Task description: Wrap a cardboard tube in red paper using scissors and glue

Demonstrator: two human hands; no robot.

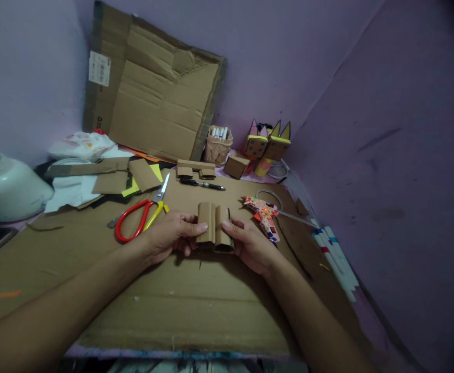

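A small folded piece of cardboard [207, 223] with lengthwise creases is held just above the work surface. My left hand [178, 231] pinches its left side, thumb on top and fingers underneath. On the right side, my right hand [246, 241] grips it the same way, its thumb near the raised right fold. Left of my left hand lie scissors [134, 221] with one red and one yellow handle, blades pointing away. Beyond the piece are a black pen [202, 184] and another small folded cardboard piece [196, 167].
A cardboard sheet [165, 331] covers the table. A large cardboard panel [160, 98] leans on the wall. A marker holder [218, 147], a small cardboard box [237, 166] and decorated holders [268, 147] stand behind. At right lie a patterned cutout [264, 212] and several markers [334, 254]; a white pot [9, 186] is left.
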